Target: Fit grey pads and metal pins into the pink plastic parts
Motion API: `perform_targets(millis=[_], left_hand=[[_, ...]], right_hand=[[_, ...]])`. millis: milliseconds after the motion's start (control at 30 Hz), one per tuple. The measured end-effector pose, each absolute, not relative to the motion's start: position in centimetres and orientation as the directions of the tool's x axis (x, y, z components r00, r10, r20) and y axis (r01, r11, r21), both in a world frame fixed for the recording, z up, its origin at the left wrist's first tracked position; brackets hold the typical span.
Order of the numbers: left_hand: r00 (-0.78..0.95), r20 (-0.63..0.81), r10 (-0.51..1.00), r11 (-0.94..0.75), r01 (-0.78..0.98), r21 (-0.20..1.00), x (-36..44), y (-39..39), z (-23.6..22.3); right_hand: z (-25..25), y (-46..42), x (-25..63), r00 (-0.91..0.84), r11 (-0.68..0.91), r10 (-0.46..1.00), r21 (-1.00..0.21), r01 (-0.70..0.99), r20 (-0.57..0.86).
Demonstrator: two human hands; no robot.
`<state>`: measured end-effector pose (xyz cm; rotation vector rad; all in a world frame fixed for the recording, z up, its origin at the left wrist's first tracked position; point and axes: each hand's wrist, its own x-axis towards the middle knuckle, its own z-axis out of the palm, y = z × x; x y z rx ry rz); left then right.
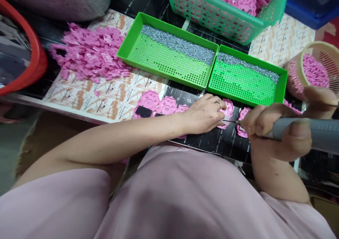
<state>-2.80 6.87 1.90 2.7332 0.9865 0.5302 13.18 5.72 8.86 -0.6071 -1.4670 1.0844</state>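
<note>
My left hand (pixel 205 114), with a ring on one finger, presses its curled fingers onto a pink plastic casing (pixel 228 108) on the dark table surface. A grey electric screwdriver (pixel 324 133) lies almost level in my right hand (pixel 275 149), fingers wrapped around its body. Its thin bit points left and reaches the casing beside my left fingertips; the exact contact point is too small to make out. Another pink casing (pixel 242 127) sits just under the right hand, partly hidden. Several more pink casings (pixel 147 103), some with a black panel, are lined up left of my left hand, partly covered by the forearm.
Two green perforated trays (pixel 169 71) (pixel 243 89) hold small silvery screws. Pink plastic parts (pixel 92 52) are heaped at left. Behind stands a teal basket (pixel 212 23) of pink assemblies. A cream basket (pixel 304 60) with small pink pieces is at right, a red-rimmed container (pixel 34 52) at far left.
</note>
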Motion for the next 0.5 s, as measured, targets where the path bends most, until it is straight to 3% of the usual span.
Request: perform_targets(millis=[133,300,500], left_hand=[[0.711,0.305,0.634,-0.771,0.548,0.325,-2.5,6.7,1.7],[0.690,0.320,0.649,-0.751,0.515,0.413,-2.3,6.5,1.7],[0.678,0.242,0.694,-0.701,0.561,0.440,-2.7,6.2,2.1]], right_hand=[[9.8,5.7,13.3,-0.257,0.467,0.799,-0.830,-0.306,0.544],[10.6,5.0,12.8,-0.187,0.434,0.854,-0.863,-0.259,0.486],[8.8,5.1,12.9,-0.209,0.490,0.818,-0.840,-0.233,0.536]])
